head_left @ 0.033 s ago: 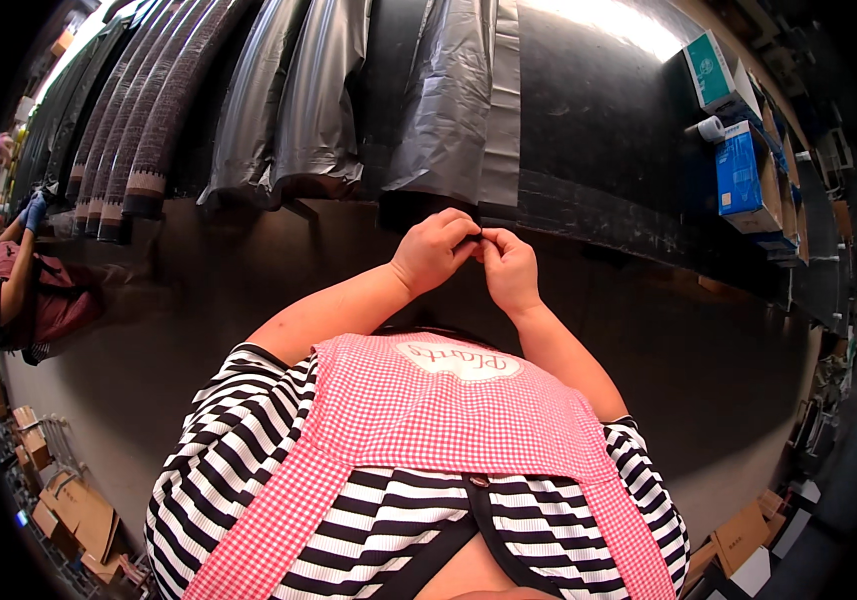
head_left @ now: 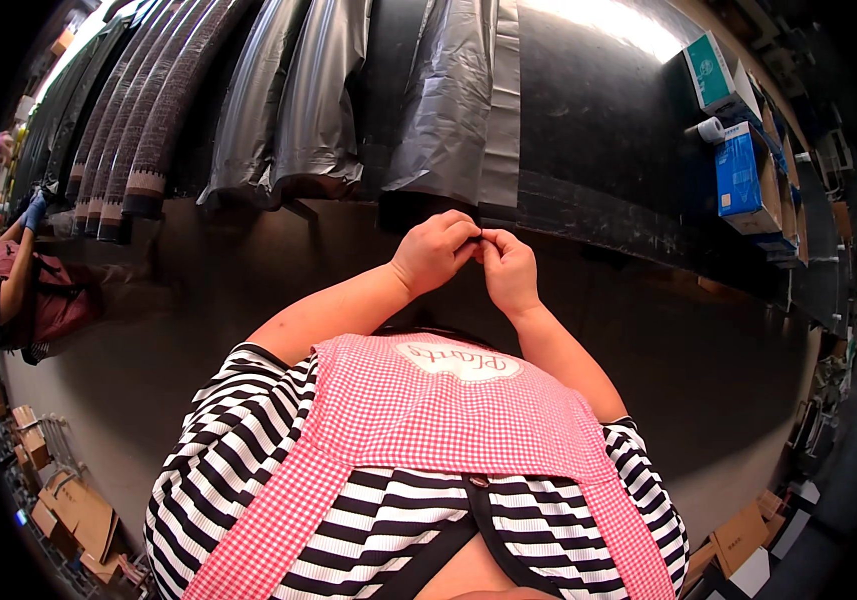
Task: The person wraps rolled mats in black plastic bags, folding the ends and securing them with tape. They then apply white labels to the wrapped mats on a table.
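At the near edge of the black worktable [head_left: 599, 130], my left hand [head_left: 436, 250] and my right hand [head_left: 509, 270] meet with fingertips pinched together. A tiny dark bit shows between the fingers, too small to name. Just beyond them lies a long, shiny grey plastic sleeve [head_left: 444, 140], wrinkled and running away from me. Black material [head_left: 419, 208] shows at its near end, close to my left fingers. A flat strip of the plastic [head_left: 502, 150] lies along its right side.
Two more grey plastic-wrapped lengths [head_left: 321, 110] lie to the left, then several brown patterned garments or rolls [head_left: 154, 140]. A blue box [head_left: 739, 180], a green-and-white box [head_left: 714, 75] and a white roll [head_left: 711, 129] stand right. Far left is another person's blue-gloved hand [head_left: 36, 210].
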`<state>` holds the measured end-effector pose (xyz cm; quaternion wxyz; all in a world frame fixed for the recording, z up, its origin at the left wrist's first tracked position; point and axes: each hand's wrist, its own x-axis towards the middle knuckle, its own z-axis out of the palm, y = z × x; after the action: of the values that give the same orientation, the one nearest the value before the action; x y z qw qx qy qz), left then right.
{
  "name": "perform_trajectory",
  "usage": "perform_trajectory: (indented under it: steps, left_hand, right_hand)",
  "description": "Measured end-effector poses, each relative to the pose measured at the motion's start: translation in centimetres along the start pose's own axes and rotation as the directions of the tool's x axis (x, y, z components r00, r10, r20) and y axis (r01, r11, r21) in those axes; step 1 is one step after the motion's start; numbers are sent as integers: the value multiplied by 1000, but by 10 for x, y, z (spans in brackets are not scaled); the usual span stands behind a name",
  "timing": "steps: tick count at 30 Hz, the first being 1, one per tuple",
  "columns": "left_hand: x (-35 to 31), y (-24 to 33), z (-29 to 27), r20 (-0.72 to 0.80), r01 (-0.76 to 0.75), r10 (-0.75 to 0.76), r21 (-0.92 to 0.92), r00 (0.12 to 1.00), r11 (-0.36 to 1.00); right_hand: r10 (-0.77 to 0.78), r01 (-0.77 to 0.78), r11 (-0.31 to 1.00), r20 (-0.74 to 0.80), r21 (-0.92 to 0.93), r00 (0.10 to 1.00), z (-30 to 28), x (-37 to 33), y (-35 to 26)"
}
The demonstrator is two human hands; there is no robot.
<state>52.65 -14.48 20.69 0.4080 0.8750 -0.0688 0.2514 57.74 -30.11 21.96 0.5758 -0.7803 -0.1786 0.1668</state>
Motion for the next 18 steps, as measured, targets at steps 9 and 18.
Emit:
perform_trajectory:
  steps: [9, 18]
  left_hand:
    - [-5, -7, 15, 127, 372, -350, -369, 928, 852]
    - [-125, -61, -113, 799, 910, -438, -383, 412, 157]
  right_hand:
    - [75, -72, 994, -36, 80, 996, 4, 6, 25]
    - [366, -386, 780, 141, 493, 920, -22, 7, 36]
